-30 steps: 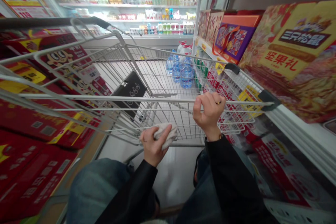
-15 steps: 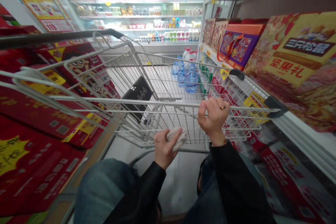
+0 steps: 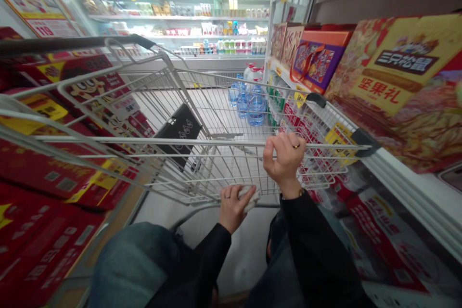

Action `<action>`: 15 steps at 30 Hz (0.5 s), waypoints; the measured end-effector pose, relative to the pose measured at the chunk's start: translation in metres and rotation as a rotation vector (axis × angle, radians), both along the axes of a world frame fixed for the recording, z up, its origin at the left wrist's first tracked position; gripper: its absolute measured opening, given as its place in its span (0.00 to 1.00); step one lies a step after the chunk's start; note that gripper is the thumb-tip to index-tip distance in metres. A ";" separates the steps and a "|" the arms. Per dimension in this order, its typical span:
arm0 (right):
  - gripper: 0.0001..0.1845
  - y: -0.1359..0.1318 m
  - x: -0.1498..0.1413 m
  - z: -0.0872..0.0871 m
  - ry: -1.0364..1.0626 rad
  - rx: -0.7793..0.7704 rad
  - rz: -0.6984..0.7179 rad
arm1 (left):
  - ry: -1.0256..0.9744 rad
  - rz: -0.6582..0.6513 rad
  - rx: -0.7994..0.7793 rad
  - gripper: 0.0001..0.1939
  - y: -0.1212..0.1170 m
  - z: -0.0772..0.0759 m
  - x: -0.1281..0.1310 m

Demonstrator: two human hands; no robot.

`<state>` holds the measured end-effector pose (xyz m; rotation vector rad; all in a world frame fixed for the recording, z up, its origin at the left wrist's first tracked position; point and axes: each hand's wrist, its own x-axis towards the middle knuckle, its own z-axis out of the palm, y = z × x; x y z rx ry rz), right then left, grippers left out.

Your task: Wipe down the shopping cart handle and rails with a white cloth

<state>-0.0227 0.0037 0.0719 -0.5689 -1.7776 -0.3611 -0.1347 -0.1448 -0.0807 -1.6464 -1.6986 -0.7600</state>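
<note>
A grey wire shopping cart stands right in front of my knees, its side facing me. The fingers of my right hand are wrapped round the cart's top rail. Lower down, my left hand holds a whitish cloth against the wires near the bottom of the basket. Part of the cloth is hidden under my fingers. A black panel with pale printed marks is fixed inside the cart, and the dark handle bar runs along the upper left.
Red gift boxes are stacked at the left. Gift boxes line a shelf at the right, above wrapped bottle packs. Large water bottles stand on the floor beyond the cart, before a lit refrigerated display.
My left hand and the cloth have moved slightly right and down along the lower wires. My right hand keeps its hold on the rail. The whole view has shifted a little.
</note>
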 end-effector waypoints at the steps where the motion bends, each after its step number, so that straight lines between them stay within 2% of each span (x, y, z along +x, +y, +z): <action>1: 0.12 0.000 0.000 0.000 -0.008 -0.007 -0.004 | 0.002 -0.007 -0.017 0.29 0.000 -0.004 0.001; 2: 0.12 0.000 0.000 -0.001 -0.016 -0.014 -0.009 | -0.001 -0.008 -0.022 0.29 -0.001 -0.003 0.001; 4: 0.13 0.001 0.000 -0.002 -0.029 -0.022 -0.021 | -0.016 0.012 -0.002 0.28 -0.004 0.015 -0.002; 8: 0.12 0.003 -0.001 -0.003 0.004 0.013 -0.023 | -0.053 0.070 0.166 0.31 -0.009 0.080 -0.016; 10: 0.11 0.004 -0.001 -0.004 0.034 0.038 -0.020 | -0.116 0.095 0.299 0.34 -0.008 0.103 -0.021; 12: 0.11 0.004 -0.002 -0.004 0.043 0.046 -0.020 | -0.134 0.090 0.301 0.33 -0.006 0.106 -0.021; 13: 0.11 0.004 -0.002 -0.004 0.041 0.045 -0.021 | -0.120 0.076 0.263 0.32 -0.004 0.099 -0.019; 15: 0.11 0.003 -0.002 -0.003 0.035 0.035 -0.019 | -0.070 0.038 0.169 0.28 -0.002 0.075 -0.014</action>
